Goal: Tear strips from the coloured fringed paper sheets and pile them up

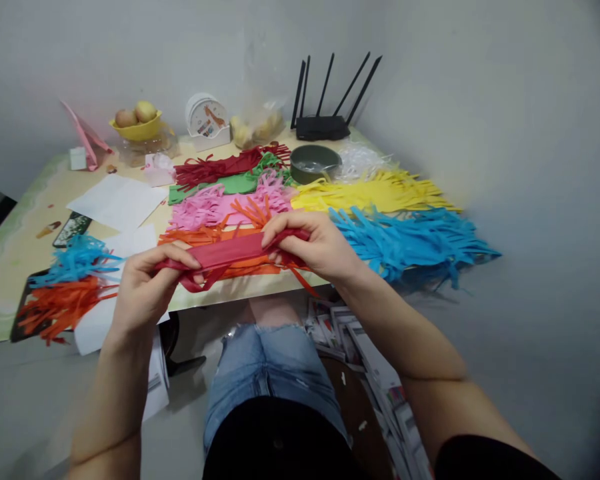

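Observation:
Stretched between my two hands is a strip of red tissue paper (230, 252), its cut ends bunched in my fingers and a few fringes hanging down. My left hand (153, 283) pinches its left end, while my right hand (313, 243) grips the right end. Just behind and beneath it lies orange fringed paper (195, 237) on the table. Farther back are rows of pink fringed paper (195, 207), green fringed paper (235, 185) and dark red fringed paper (215, 169). Yellow fringed paper (365, 193) and blue fringed paper (420, 240) spread beyond my right hand.
Blue tassels (80, 260) and orange tassels (63, 303) lie at the left. White sheets (117, 202), a dark green round container (315, 165), white string (363, 163), a black router (323, 127) and a yellow fruit bowl (137, 129) occupy the table (10, 287). A wall stands at right.

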`<state>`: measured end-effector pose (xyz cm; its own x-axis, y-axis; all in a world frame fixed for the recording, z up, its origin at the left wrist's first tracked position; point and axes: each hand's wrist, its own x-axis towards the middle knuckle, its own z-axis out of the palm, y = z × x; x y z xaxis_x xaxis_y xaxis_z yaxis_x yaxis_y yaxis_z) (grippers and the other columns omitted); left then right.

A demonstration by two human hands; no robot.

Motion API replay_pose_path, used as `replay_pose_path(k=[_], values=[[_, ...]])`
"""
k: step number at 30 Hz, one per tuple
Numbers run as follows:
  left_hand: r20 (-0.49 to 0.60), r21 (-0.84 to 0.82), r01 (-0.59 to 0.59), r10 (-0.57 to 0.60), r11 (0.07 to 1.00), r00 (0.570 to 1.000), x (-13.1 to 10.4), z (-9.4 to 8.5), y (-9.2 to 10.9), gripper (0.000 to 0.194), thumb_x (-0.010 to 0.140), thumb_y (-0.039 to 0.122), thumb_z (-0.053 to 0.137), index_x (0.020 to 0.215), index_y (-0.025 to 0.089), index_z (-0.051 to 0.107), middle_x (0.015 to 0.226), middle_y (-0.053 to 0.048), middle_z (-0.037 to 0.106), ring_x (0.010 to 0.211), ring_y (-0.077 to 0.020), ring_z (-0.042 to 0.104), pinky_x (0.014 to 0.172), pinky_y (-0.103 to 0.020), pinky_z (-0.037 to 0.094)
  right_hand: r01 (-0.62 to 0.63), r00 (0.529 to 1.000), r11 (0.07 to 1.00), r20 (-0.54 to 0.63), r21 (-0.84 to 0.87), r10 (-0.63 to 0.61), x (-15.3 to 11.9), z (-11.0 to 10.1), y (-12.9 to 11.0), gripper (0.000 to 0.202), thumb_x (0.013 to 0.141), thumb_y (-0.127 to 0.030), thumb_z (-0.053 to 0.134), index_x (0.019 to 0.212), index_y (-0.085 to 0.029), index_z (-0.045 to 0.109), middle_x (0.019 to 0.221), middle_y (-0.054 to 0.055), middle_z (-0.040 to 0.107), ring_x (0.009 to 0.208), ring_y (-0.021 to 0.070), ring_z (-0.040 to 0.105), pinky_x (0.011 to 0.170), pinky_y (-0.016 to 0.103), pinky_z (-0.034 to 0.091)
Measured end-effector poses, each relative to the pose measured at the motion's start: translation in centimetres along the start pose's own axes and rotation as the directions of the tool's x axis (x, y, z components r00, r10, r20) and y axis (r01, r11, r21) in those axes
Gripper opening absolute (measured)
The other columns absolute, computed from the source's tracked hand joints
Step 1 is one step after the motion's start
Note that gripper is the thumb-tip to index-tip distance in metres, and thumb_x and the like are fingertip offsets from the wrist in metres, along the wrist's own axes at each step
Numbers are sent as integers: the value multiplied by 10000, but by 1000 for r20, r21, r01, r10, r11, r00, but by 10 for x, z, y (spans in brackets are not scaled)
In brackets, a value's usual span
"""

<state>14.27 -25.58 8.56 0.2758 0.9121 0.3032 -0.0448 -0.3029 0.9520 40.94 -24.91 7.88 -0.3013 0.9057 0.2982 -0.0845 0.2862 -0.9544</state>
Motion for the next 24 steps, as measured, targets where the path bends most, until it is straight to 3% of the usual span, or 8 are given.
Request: replay_pose_path(k=[2,5,8,11,14,18,24], values=[[23,58,-51,50,997,998,-2,-1,0,132,828,288,701,791,173,753,750,-66,668,682,-169,634,634,-283,514,2,1000,1000,8,2,-2,0,0,-1,153,798,-273,625,764,-150,711,795,36,703,615,95,617,553,199,496],[4,283,-134,139,950,990,-6,0,0,200,850,297,706,699,172,666,709,-41,634,681,-151,593,631,-262,483,59,998,992,-12,-114,-61,0,2,-1,219,812,-350,683,727,-149,676,730,28,677,602,99,583,551,210,468],[-85,495,-153,223,855,971,-9,7,0,194,795,235,773,745,182,593,745,3,621,665,-115,571,635,-225,468,132,987,943,-50,-304,-154,-3,5,-3,156,794,-274,740,888,-158,693,875,36,720,725,124,626,665,234,498],[-70,573,-123,197,811,978,-8,12,3,236,803,254,768,988,208,629,882,-3,662,724,-123,611,673,-224,491,141,980,887,-67,-440,-189,-6,8,-5,223,834,-201,691,1054,-173,701,1053,61,739,910,164,665,819,280,512],[-32,625,-79,127,777,991,-6,12,6,129,850,288,716,916,203,645,851,-15,683,717,-131,621,670,-232,492,87,986,863,-84,-498,-148,-8,10,-8,88,855,-181,654,928,-169,702,935,49,737,824,153,653,754,265,503],[-60,517,-23,63,856,996,-4,9,6,203,813,300,745,783,192,576,709,-1,639,591,-113,578,543,-211,456,84,988,908,-85,-411,-130,-10,9,-8,53,828,-190,682,861,-164,650,847,27,692,724,125,617,667,242,495],[-106,86,176,-166,981,980,-8,10,0,207,823,316,739,955,167,683,652,-20,677,565,-156,671,573,-262,565,51,997,993,-46,-105,-57,-11,11,-4,127,876,-252,675,941,-160,732,897,35,721,682,95,659,662,225,561]])
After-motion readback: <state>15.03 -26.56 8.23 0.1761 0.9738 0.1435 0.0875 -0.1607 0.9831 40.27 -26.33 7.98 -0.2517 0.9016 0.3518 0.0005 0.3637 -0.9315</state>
